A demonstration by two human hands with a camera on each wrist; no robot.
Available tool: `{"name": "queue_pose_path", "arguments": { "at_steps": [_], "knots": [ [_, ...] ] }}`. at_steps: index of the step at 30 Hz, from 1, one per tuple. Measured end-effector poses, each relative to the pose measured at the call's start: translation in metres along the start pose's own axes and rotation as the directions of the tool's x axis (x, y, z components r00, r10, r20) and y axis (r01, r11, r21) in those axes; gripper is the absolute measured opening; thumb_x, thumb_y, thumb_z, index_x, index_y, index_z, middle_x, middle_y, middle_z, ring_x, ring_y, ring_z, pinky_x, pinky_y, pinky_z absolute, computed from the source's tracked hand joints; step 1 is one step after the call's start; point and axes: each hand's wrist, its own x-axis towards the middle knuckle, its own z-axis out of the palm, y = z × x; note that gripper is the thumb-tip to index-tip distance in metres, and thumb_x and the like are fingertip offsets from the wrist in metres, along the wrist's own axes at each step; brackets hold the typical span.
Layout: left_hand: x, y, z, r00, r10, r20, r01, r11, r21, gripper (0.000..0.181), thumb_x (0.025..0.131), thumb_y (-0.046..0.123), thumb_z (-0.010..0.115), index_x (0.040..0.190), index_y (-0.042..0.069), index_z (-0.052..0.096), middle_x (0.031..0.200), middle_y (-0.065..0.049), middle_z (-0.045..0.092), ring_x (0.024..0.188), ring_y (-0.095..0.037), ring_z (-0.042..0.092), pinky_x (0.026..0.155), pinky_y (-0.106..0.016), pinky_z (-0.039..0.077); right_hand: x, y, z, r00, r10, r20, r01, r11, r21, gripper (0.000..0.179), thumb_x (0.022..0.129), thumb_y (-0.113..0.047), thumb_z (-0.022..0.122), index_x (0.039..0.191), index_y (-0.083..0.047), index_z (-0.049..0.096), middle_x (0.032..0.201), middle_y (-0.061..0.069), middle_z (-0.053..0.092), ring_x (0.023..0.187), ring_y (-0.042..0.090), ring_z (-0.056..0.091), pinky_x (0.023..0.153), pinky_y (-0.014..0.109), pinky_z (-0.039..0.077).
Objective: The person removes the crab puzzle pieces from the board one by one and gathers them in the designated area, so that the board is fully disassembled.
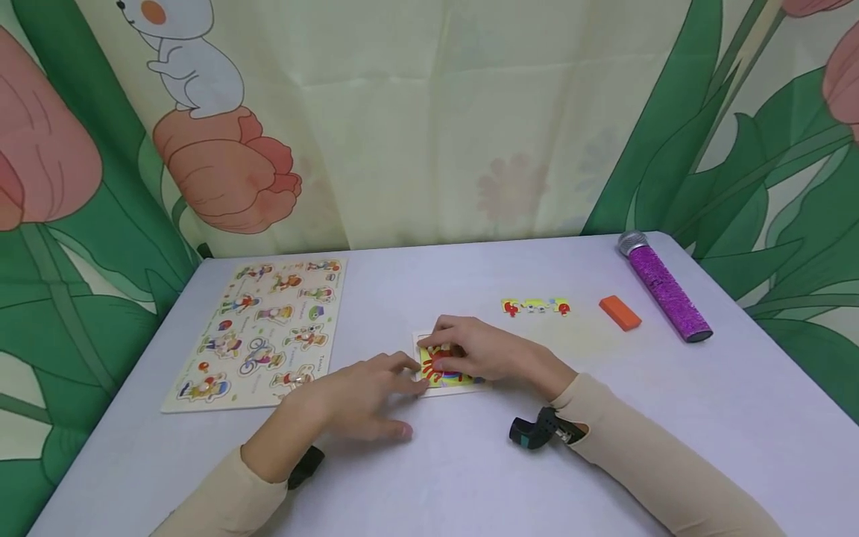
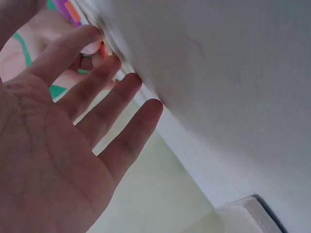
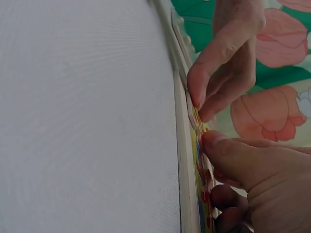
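Note:
A small picture puzzle (image 1: 448, 380) in yellow, red and blue lies in a pale tray (image 1: 436, 394) on the white table. Over it my right hand (image 1: 479, 349) holds a puzzle piece (image 3: 191, 109), its thumb and bent fingers at the piece's edges. That piece sits slightly raised above the tray in the right wrist view. From the left, my left hand (image 1: 365, 395) reaches in with fingers loosely extended, fingertips at the tray's left edge. Its palm faces the camera in the left wrist view, holding nothing. The right hand hides much of the picture.
Left of the hands lies a large board (image 1: 268, 328) with cartoon figures. Several loose puzzle pieces (image 1: 535, 306) form a row at the back right, beside an orange block (image 1: 620, 312). A purple glittery microphone (image 1: 667, 287) lies farther right. A printed curtain (image 1: 429, 127) hangs behind the table.

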Motion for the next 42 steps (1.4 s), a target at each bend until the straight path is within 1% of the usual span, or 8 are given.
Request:
{"name": "queue_pose_path", "arguments": {
  "at_steps": [7, 12, 17, 19, 23, 29, 35, 42],
  "knots": [
    [-0.002, 0.003, 0.004, 1.000, -0.010, 0.006, 0.009, 0.999, 0.033, 0.068, 0.091, 0.050, 0.074, 0.151, 0.025, 0.054, 0.155, 0.003, 0.041, 0.136, -0.023, 0.047, 0.110, -0.046, 0.045, -0.001, 0.002, -0.004, 1.000, -0.012, -0.001, 0.012, 1.000, 0.005, 0.041, 0.098, -0.017, 0.071, 0.139, -0.018, 0.065, 0.117, -0.008, 0.066, 0.088, 0.007, 0.057, 0.082, 0.025, 0.051],
    [-0.003, 0.004, 0.006, 1.000, -0.019, 0.005, 0.019, 0.997, 0.075, 0.068, 0.091, 0.049, 0.074, 0.152, 0.026, 0.053, 0.154, 0.005, 0.043, 0.133, -0.022, 0.049, 0.107, -0.046, 0.046, -0.004, 0.004, -0.005, 1.000, -0.005, -0.002, 0.006, 1.000, 0.028, 0.040, 0.100, -0.011, 0.066, 0.140, -0.018, 0.063, 0.121, -0.007, 0.068, 0.092, 0.007, 0.057, 0.083, 0.026, 0.051],
    [-0.001, 0.006, 0.005, 1.000, -0.006, -0.010, 0.007, 0.991, 0.132, 0.065, 0.092, 0.049, 0.073, 0.149, 0.024, 0.056, 0.150, 0.004, 0.048, 0.129, -0.021, 0.052, 0.104, -0.043, 0.049, -0.002, -0.002, -0.009, 0.999, 0.013, 0.035, -0.010, 0.997, -0.079, 0.042, 0.100, -0.017, 0.067, 0.142, -0.012, 0.063, 0.098, -0.009, 0.062, 0.079, 0.006, 0.053, 0.073, 0.024, 0.048],
    [0.000, 0.006, 0.004, 1.000, -0.006, -0.008, 0.007, 0.991, 0.134, 0.064, 0.092, 0.049, 0.073, 0.149, 0.025, 0.057, 0.150, 0.003, 0.049, 0.129, -0.021, 0.052, 0.103, -0.043, 0.049, 0.000, -0.005, -0.011, 0.998, 0.024, 0.061, -0.016, 0.993, -0.120, 0.042, 0.100, -0.020, 0.068, 0.141, -0.010, 0.064, 0.093, -0.008, 0.058, 0.076, 0.006, 0.051, 0.071, 0.023, 0.047],
    [0.001, 0.006, 0.004, 1.000, -0.018, 0.000, 0.018, 0.992, 0.124, 0.064, 0.092, 0.051, 0.073, 0.148, 0.026, 0.057, 0.152, 0.003, 0.047, 0.130, -0.021, 0.052, 0.102, -0.044, 0.050, 0.002, -0.008, -0.014, 0.994, 0.037, 0.100, -0.022, 0.988, -0.152, 0.043, 0.100, -0.025, 0.068, 0.139, -0.006, 0.064, 0.095, -0.006, 0.058, 0.076, 0.008, 0.051, 0.070, 0.023, 0.046],
    [0.002, 0.006, 0.003, 1.000, -0.020, 0.008, 0.019, 0.994, 0.107, 0.066, 0.091, 0.051, 0.073, 0.149, 0.026, 0.056, 0.152, 0.002, 0.049, 0.132, -0.023, 0.050, 0.106, -0.045, 0.048, 0.002, -0.009, -0.017, 0.991, 0.099, 0.090, -0.081, 0.979, -0.185, 0.044, 0.100, -0.027, 0.069, 0.140, -0.010, 0.064, 0.101, -0.006, 0.062, 0.079, 0.008, 0.053, 0.073, 0.023, 0.049],
    [0.004, 0.007, 0.000, 0.999, -0.025, 0.022, 0.023, 0.997, 0.074, 0.064, 0.090, 0.049, 0.074, 0.148, 0.025, 0.058, 0.147, 0.002, 0.054, 0.131, -0.022, 0.050, 0.108, -0.044, 0.046, -0.004, -0.006, -0.022, 0.992, 0.114, 0.062, -0.105, 0.986, -0.131, 0.039, 0.100, -0.025, 0.070, 0.137, -0.015, 0.067, 0.114, -0.006, 0.065, 0.086, 0.008, 0.057, 0.078, 0.024, 0.052],
    [0.004, 0.006, 0.000, 1.000, -0.025, 0.018, 0.023, 0.997, 0.070, 0.062, 0.089, 0.048, 0.076, 0.145, 0.025, 0.061, 0.142, 0.002, 0.057, 0.129, -0.021, 0.051, 0.108, -0.044, 0.047, -0.017, -0.003, -0.031, 0.999, 0.045, -0.028, -0.045, 0.999, -0.011, 0.040, 0.100, -0.021, 0.068, 0.140, -0.017, 0.065, 0.118, -0.008, 0.066, 0.099, 0.007, 0.064, 0.087, 0.028, 0.055]
  ]
}}
